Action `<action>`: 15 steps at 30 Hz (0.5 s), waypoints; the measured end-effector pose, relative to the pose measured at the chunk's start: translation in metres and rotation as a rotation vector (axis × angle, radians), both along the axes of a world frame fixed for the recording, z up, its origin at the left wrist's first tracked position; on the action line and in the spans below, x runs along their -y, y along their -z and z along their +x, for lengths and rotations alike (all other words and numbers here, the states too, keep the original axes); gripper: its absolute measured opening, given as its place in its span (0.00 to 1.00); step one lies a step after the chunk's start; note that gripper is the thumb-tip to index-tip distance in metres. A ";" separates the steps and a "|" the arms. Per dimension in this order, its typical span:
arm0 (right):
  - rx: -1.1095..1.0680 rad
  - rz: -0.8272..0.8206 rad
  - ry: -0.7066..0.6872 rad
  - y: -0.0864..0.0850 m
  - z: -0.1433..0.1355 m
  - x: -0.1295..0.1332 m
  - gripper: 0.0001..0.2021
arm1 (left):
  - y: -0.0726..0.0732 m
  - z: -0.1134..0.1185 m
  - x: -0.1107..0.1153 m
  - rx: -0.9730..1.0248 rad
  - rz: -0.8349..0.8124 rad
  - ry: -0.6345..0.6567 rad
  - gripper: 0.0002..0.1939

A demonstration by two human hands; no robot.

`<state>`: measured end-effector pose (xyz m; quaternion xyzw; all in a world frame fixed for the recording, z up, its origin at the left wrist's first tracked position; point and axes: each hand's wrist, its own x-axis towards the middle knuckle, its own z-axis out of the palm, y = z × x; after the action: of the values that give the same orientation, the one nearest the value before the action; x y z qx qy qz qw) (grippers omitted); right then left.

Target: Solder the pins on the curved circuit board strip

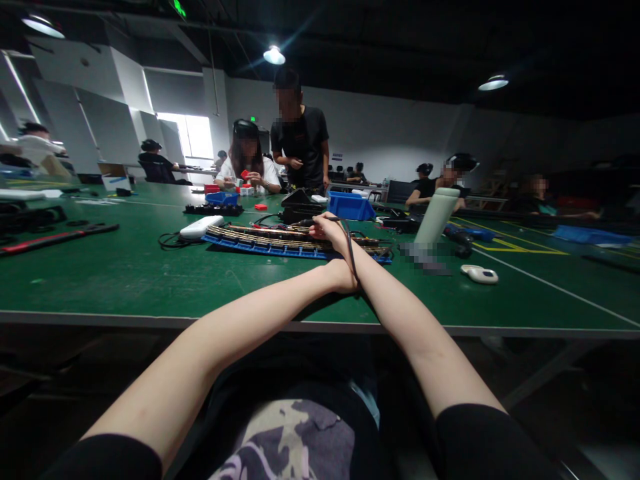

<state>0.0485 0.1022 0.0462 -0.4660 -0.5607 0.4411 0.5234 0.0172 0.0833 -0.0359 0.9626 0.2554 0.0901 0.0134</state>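
My right hand (329, 230) is closed around a dark pen-shaped tool (305, 221) that points left. Its black cable (351, 253) runs back over my right wrist. Below that hand lies a long curved blue tray (270, 248) carrying rows of brass-coloured strips (245, 236). My left hand (343, 275) crosses beneath my right wrist, close to the near side of the tray. The right forearm hides its fingers, so I cannot see what they touch.
Left of the tray is a white box-shaped device (201, 227) with a dark cord. A blue bin (350, 206) stands behind. To the right are a pale green bottle (436, 219) and a small white case (480, 274). Red-handled pliers (55, 239) lie far left. Two people are across the table.
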 end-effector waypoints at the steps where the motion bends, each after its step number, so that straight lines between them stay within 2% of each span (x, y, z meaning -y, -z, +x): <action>1: 0.000 0.002 -0.002 0.000 0.000 0.000 0.10 | 0.000 0.000 0.000 0.014 0.009 -0.007 0.30; 15: 0.004 -0.004 0.000 -0.003 -0.002 0.006 0.11 | -0.006 -0.003 0.009 0.038 0.034 -0.008 0.30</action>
<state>0.0463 0.0960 0.0494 -0.4679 -0.5610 0.4412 0.5212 0.0141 0.0739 -0.0299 0.9597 0.2575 0.1127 0.0013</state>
